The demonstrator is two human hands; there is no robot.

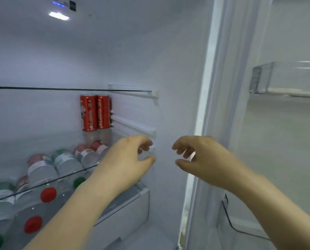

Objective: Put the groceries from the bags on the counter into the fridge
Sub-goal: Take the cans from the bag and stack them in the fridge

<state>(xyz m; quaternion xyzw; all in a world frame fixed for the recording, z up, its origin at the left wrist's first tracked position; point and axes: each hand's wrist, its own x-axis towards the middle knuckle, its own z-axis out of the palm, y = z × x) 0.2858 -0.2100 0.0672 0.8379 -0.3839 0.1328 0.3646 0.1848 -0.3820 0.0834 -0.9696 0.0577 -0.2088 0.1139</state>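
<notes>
One open fridge point(78, 51) fills most of the view, its white inside lit from the top, with its door point(285, 141) swung out to the right and a clear door bin point(262, 78) fixed on it. An upper glass shelf point(60, 88) runs across the middle of the fridge, and a lower glass shelf point(42, 185) slopes across the bottom left, above a white drawer point(125, 210). Several water bottles point(40, 168) lie on their sides in a row on the lower shelf, and more bottles with red and green caps show beneath its front edge. The left hand point(127, 157) hovers by the fridge's right inner wall, fingers loosely curled and holding nothing. The right hand point(201, 157) hangs just beside it, near the fridge's front edge, likewise loosely curled and empty. Two red cans point(88, 112) stand upright and touching at the back right of the lower shelf, behind the bottles.
</notes>
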